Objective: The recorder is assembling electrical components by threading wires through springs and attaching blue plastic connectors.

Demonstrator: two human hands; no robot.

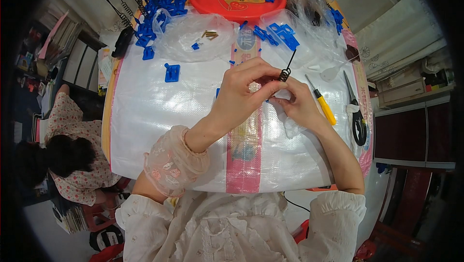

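We hold the black coiled spring at the fingertips of our left hand, thumb and forefinger drawn nearly together, its wire tail pointing to one o'clock. Our right hand curls close at four o'clock of the spring; we cannot tell its grip. Glossy white woven sheeting spreads toward eight o'clock; at three, a yellow-handled screwdriver, then black scissors near the pink border.
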